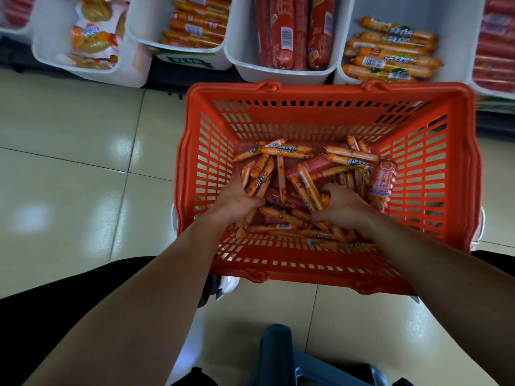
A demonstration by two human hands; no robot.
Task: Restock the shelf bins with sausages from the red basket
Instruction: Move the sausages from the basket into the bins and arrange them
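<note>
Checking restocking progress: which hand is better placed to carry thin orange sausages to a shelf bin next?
Probably left: the left hand grips a bundle of thin orange sausages; the right hand only digs into the pile.

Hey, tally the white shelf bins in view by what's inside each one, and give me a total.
Orange sausages: 2
Red sausages: 2
Snack packets: 1
Blurred red packs, far left, kind unclear: 1
Total: 6

Right hand [344, 208] fingertips buried under sausages [287, 153]; far-right bin [494, 93] cropped, blurred.
</note>
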